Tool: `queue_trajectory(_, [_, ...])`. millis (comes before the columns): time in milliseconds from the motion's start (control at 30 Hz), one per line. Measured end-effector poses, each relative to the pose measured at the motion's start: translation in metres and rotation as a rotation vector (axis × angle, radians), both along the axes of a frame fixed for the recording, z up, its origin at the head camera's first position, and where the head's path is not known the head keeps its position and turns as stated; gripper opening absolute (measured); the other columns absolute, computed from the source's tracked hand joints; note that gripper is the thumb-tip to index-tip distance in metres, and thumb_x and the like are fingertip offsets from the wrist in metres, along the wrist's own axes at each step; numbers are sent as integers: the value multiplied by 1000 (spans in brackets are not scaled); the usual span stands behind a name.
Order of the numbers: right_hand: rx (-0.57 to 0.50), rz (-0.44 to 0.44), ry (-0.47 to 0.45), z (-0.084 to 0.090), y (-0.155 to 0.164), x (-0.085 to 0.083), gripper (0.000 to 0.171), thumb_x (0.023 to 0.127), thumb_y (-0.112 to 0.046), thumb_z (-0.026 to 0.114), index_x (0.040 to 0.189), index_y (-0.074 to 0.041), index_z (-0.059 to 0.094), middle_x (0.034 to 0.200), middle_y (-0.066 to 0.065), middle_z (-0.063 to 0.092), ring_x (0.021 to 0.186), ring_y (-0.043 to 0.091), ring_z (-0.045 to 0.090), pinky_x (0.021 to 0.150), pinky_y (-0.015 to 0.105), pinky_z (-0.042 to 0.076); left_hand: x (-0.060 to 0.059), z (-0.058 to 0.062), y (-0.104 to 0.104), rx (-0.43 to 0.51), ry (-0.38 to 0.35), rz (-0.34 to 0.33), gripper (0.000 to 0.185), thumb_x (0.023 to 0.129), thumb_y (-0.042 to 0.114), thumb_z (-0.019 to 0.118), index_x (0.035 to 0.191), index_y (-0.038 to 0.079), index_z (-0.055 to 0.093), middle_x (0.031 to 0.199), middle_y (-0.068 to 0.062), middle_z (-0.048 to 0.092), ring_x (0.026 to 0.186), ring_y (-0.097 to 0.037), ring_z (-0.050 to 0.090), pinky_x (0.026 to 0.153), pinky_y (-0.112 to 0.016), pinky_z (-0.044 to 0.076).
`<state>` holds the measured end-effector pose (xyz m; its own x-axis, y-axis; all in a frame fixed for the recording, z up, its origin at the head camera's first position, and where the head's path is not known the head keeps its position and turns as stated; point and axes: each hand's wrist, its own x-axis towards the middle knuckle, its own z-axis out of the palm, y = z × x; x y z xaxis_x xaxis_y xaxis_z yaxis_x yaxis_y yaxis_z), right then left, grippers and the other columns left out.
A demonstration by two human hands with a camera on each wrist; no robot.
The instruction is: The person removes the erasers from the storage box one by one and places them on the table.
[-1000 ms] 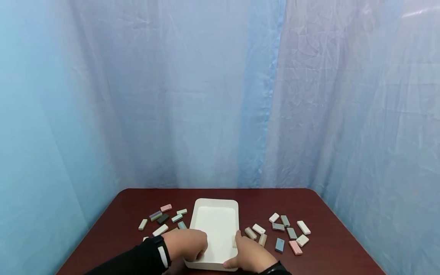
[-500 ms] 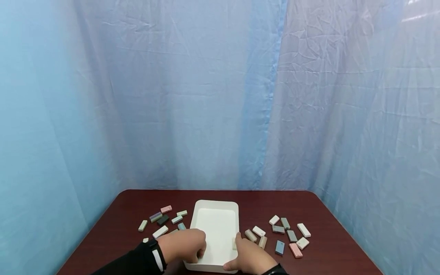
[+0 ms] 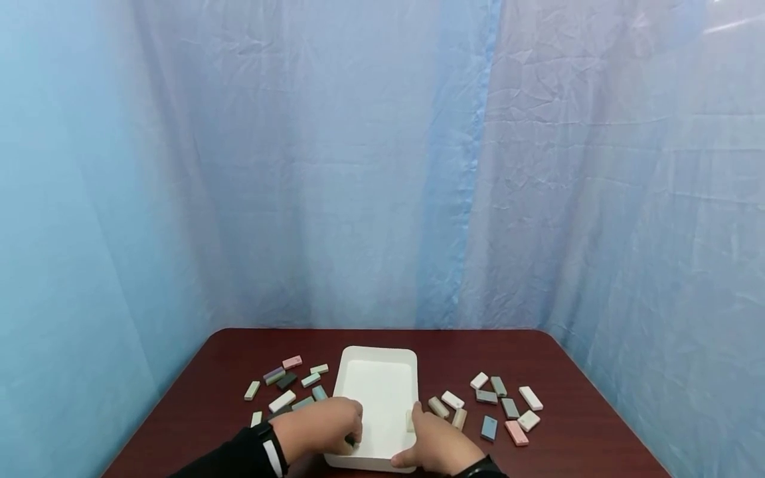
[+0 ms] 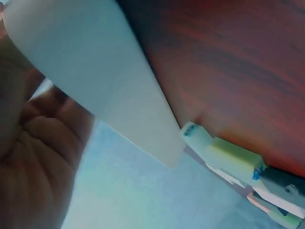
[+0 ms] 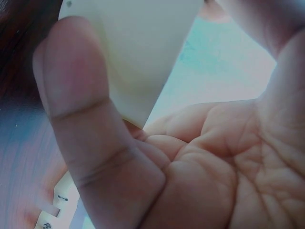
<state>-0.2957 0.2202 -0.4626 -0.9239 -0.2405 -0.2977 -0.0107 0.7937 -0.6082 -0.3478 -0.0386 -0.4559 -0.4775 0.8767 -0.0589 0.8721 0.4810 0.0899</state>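
Note:
A white tray (image 3: pixel 382 372) stands in the middle of the table. My left hand (image 3: pixel 329 425) reaches over its near left part with bent fingers. A small dark patch (image 3: pixel 350 439) shows at those fingertips, too small to tell apart. In the left wrist view the tray wall (image 4: pixel 100 76) hides part of the left hand (image 4: pixel 43 143). My right hand (image 3: pixel 439 441) grips the tray's near right corner, thumb at the front, fingers along the right wall. A cream block (image 3: pixel 410 421) sits inside against that wall. One right finger (image 5: pixel 78 81) lies on the outer wall in the right wrist view.
Several small coloured blocks lie left of the tray, among them a pink block (image 3: pixel 291 362) and a dark block (image 3: pixel 287 380). To the right are several more, including a blue block (image 3: pixel 489 428) and another pink block (image 3: pixel 516 433). A curtain (image 3: pixel 358 199) hangs behind the table.
The head view has shifted slightly, moving everything a little. The dark patch at my left fingertips shows more clearly now. Both hands stay nearly in place at the tray.

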Motion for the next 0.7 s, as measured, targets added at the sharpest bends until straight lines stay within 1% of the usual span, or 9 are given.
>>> queue_trajectory(100, [1, 0, -6, -2, 0, 0, 108, 86, -41, 89, 160, 12, 32, 154, 35, 51, 123, 45, 66, 95, 61, 53, 1, 5, -6, 59, 69, -31, 7, 92, 19, 82, 95, 25, 84, 93, 16, 63, 79, 6, 52, 70, -13, 46])
queue_trajectory(167, [2, 2, -1, -2, 1, 1, 108, 86, -42, 89, 160, 12, 32, 153, 35, 52, 122, 45, 66, 94, 61, 54, 3, 11, -12, 96, 97, -22, 7, 93, 18, 82, 96, 24, 84, 95, 13, 65, 84, 6, 55, 74, -13, 48])
queue_trajectory(233, [3, 4, 2, -1, 0, 1, 108, 86, -41, 89, 160, 12, 32, 153, 35, 52, 127, 48, 64, 96, 63, 53, 5, 18, -20, 117, 105, 7, 7, 93, 16, 81, 95, 23, 84, 95, 12, 64, 85, 4, 55, 75, -15, 49])
queue_trajectory(333, [2, 8, 4, 1, 1, 0, 108, 86, -40, 89, 160, 12, 31, 153, 34, 53, 130, 50, 62, 99, 64, 51, 10, 24, -35, 146, 59, 91, 7, 93, 15, 81, 97, 20, 84, 94, 13, 63, 85, 4, 55, 76, -18, 52])
queue_trajectory(400, [-1, 12, -1, 1, 2, -1, 107, 87, -39, 89, 161, 12, 30, 153, 34, 52, 131, 50, 61, 100, 64, 51, 12, 24, -46, 164, 30, 142, 7, 93, 14, 80, 94, 20, 84, 92, 14, 61, 83, 4, 54, 75, -19, 53])
queue_trajectory(500, [-8, 22, -2, 2, 3, -1, 107, 87, -38, 89, 161, 12, 29, 153, 33, 52, 130, 49, 62, 99, 63, 51, 14, 19, -64, 199, -16, 200, 8, 92, 14, 80, 90, 21, 82, 90, 14, 59, 80, 4, 51, 72, -21, 53])
queue_trajectory(600, [-20, 27, -12, 2, 3, -1, 107, 88, -38, 88, 162, 11, 28, 154, 34, 51, 129, 49, 63, 97, 63, 52, 19, 11, -78, 198, -62, 250, 12, 91, 14, 79, 84, 24, 78, 86, 15, 56, 75, 3, 47, 68, -23, 50])
queue_trajectory(667, [-24, 26, -18, 1, 3, -1, 107, 88, -38, 88, 162, 11, 28, 154, 34, 51, 128, 50, 62, 97, 63, 52, 24, 6, -86, 189, -119, 291, 13, 90, 13, 78, 84, 24, 77, 85, 16, 55, 73, 2, 45, 67, -24, 47])
queue_trajectory(700, [-26, 24, -20, 1, 3, 0, 107, 88, -37, 88, 162, 11, 28, 154, 34, 51, 129, 50, 62, 97, 63, 52, 26, 4, -89, 186, -152, 316, 15, 91, 12, 76, 81, 24, 75, 82, 16, 52, 71, 1, 42, 64, -25, 43])
